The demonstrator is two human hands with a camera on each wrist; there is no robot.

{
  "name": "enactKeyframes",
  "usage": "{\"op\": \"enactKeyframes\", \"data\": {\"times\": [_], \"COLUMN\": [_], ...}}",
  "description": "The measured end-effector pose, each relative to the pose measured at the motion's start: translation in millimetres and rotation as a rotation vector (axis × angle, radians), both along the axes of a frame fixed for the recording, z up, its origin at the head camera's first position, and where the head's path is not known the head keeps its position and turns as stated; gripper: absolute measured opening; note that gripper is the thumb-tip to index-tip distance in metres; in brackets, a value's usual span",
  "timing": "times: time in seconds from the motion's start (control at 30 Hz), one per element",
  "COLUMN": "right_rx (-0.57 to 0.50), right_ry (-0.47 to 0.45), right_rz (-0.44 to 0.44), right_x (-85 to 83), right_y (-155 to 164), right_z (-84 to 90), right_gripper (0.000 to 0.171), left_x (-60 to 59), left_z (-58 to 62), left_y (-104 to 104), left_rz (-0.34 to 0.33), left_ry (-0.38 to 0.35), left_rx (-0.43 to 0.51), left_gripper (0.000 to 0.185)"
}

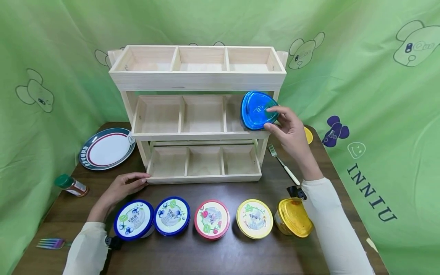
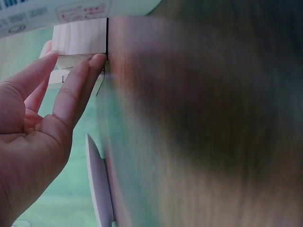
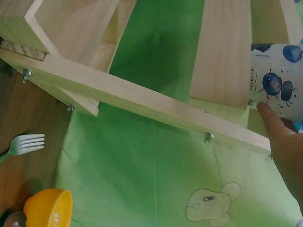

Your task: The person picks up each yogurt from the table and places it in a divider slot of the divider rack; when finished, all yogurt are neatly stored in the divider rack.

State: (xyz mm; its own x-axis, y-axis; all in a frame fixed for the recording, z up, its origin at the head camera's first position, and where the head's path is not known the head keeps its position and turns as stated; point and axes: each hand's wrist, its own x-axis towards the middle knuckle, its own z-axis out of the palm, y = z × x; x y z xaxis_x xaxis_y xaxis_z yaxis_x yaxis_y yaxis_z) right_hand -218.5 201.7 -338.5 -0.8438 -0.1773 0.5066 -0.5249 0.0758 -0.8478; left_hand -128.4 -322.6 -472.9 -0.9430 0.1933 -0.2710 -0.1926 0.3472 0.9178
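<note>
From the head view I see my right hand (image 1: pixel 290 128) gripping a blue-lidded container (image 1: pixel 257 110), fingers curled over its lid and thumb under its edge, holding it tilted at the right-hand compartment of the middle tier of the wooden rack (image 1: pixel 197 80); the container sits partly inside that compartment, its lid facing outward. The right wrist view shows the container's printed side (image 3: pixel 277 80) with a finger pressed on it, the rack's slats running beside it. My left hand (image 1: pixel 125 187) lies flat on the dark wooden surface (image 1: pixel 206 256), fingers straight and relaxed, the tips touching the bottom left corner of the rack's lowest tray; the left wrist view confirms the fingertips (image 2: pixel 97 61) against the pale wood. In front of the rack stands a row of tubs: two blue-lidded cups (image 1: pixel 134 220), a red-lidded cup (image 1: pixel 212 219), a yellow-lidded cup (image 1: pixel 254 218) and a yellow container (image 1: pixel 293 216) tilted near my right sleeve. A white-handled fork (image 1: pixel 282 163) lies right of the rack, a striped plate (image 1: pixel 107 148) left of it, a spice bottle (image 1: pixel 71 185) near the plate, and a rainbow fork (image 1: pixel 51 243) at the near left edge
</note>
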Motion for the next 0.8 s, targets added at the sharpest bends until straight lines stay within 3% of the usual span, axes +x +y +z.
{"op": "enactKeyframes", "data": {"times": [0.43, 0.67, 0.8], "right_rx": [-0.035, 0.057, 0.066], "right_ry": [-0.109, -0.123, -0.082], "right_rz": [0.003, -0.045, -0.07], "right_x": [-9.8, -5.8, 0.5], "right_y": [-16.4, -12.3, -7.6], "right_z": [-6.0, 0.7, 6.0], "right_gripper": [0.031, 0.052, 0.053], "left_x": [0.7, 2.0, 0.3], "left_z": [-1.4, -0.4, 1.2], "left_y": [-0.5, 0.4, 0.3], "left_rz": [0.005, -0.005, 0.001], "left_ry": [-0.006, -0.002, -0.004], "left_rx": [-0.007, -0.025, -0.031], "left_gripper": [0.041, 0.041, 0.041]}}
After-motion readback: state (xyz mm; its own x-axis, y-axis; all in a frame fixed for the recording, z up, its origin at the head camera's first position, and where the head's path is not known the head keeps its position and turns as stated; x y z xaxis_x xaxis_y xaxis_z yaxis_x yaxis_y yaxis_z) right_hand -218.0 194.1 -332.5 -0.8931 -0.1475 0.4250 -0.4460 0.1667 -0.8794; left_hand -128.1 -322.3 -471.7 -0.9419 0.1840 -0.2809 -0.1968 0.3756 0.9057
